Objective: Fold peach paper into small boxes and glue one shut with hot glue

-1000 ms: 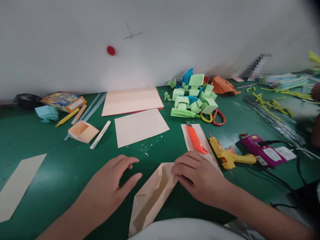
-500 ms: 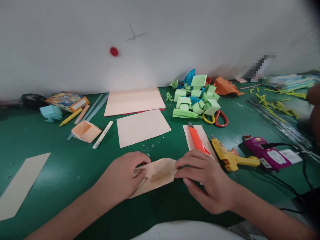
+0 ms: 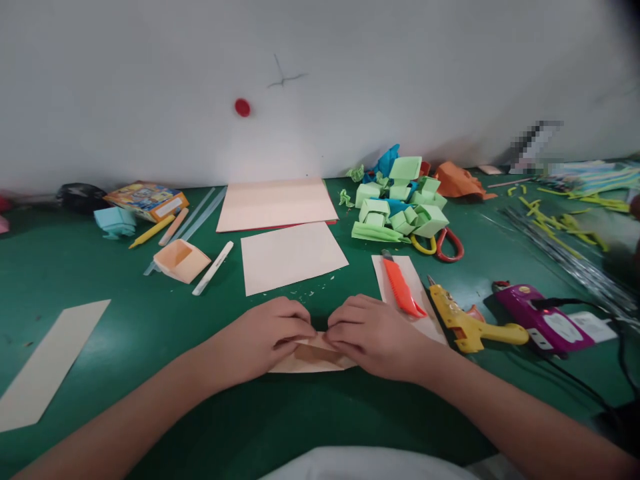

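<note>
A folded piece of peach paper (image 3: 315, 360) lies low over the green table, its near side standing out as a long open fold. My left hand (image 3: 273, 339) pinches its far edge from the left. From the other side my right hand (image 3: 367, 337) grips the same edge, fingers curled close to the left fingertips. Both hands cover the paper's ends. Just beyond them a flat pale sheet (image 3: 293, 259) rests on the table. An orange utility knife (image 3: 404, 290) lies on a peach strip (image 3: 434, 325) by my right hand.
Right of my hands are a yellow glue gun (image 3: 467, 320) and a purple power strip (image 3: 547, 317) with black cables. Folded green paper pieces (image 3: 400, 200) sit behind, near scissors (image 3: 450, 245). Leftward lie a peach paper box (image 3: 183, 261), a white pen (image 3: 213, 268) and a paper strip (image 3: 55, 363).
My right hand has moved left along the paper, so both hands now meet near its middle at the far edge. The paper's opening looks narrower. The view has shifted slightly.
</note>
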`<action>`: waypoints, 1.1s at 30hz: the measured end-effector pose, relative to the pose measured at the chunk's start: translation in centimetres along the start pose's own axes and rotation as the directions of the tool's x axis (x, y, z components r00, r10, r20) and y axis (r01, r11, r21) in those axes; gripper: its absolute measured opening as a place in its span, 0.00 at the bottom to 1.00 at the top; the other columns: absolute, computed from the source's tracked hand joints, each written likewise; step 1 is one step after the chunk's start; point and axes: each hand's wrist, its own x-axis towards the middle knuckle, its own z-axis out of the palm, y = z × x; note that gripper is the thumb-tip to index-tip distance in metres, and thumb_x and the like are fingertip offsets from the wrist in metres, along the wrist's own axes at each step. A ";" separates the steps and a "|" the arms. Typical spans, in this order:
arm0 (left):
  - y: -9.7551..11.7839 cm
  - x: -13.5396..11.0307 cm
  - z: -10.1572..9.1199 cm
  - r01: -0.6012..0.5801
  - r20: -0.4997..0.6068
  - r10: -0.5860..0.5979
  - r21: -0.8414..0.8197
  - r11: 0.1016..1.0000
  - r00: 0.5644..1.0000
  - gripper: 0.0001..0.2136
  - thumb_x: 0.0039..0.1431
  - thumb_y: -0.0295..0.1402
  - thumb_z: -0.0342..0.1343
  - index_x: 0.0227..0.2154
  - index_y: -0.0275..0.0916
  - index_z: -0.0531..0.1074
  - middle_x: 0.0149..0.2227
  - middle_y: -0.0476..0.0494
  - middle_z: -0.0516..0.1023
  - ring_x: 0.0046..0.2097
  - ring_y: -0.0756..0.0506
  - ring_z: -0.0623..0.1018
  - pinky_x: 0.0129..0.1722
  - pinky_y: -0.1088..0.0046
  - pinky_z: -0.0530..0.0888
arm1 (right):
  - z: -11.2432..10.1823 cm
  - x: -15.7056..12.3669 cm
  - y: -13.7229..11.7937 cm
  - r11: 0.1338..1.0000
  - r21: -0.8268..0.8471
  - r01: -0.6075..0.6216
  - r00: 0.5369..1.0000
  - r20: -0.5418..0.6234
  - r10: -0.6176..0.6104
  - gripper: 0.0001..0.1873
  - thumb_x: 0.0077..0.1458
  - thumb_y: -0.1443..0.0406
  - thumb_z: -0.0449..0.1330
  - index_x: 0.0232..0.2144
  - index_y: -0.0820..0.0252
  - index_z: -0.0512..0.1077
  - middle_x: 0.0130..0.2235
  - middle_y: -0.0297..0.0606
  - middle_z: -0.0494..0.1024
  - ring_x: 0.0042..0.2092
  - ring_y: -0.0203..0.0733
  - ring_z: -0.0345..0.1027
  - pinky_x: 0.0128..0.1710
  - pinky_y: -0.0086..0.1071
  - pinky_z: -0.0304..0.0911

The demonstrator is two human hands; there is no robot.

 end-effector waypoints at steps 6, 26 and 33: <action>0.9 -0.6 0.2 -0.051 0.032 0.049 0.069 0.996 0.998 0.14 0.68 0.24 0.49 0.46 0.45 0.78 0.48 0.46 0.78 0.47 0.46 0.77 0.47 0.69 0.73 | -0.4 -0.1 -0.6 0.997 -0.020 0.068 0.994 0.088 -0.066 0.12 0.67 0.69 0.53 0.44 0.62 0.77 0.41 0.41 0.80 0.43 0.43 0.68 0.46 0.38 0.63; 1.1 -6.5 1.4 -0.158 0.030 0.169 0.543 0.825 0.985 0.19 0.68 0.25 0.45 0.58 0.37 0.71 0.60 0.41 0.75 0.54 0.40 0.75 0.52 0.60 0.74 | -1.4 -3.0 0.4 0.969 -0.202 0.140 0.987 0.106 -0.121 0.15 0.69 0.67 0.54 0.53 0.54 0.76 0.55 0.32 0.80 0.49 0.45 0.67 0.50 0.42 0.59; 0.7 -9.7 1.0 0.128 -0.192 -0.055 0.394 0.910 0.980 0.19 0.69 0.30 0.48 0.59 0.54 0.71 0.62 0.50 0.72 0.63 0.38 0.67 0.57 0.57 0.71 | -2.4 -4.3 0.4 0.978 -0.202 0.056 0.996 0.083 -0.040 0.16 0.68 0.64 0.56 0.53 0.51 0.77 0.55 0.30 0.80 0.54 0.50 0.65 0.53 0.45 0.61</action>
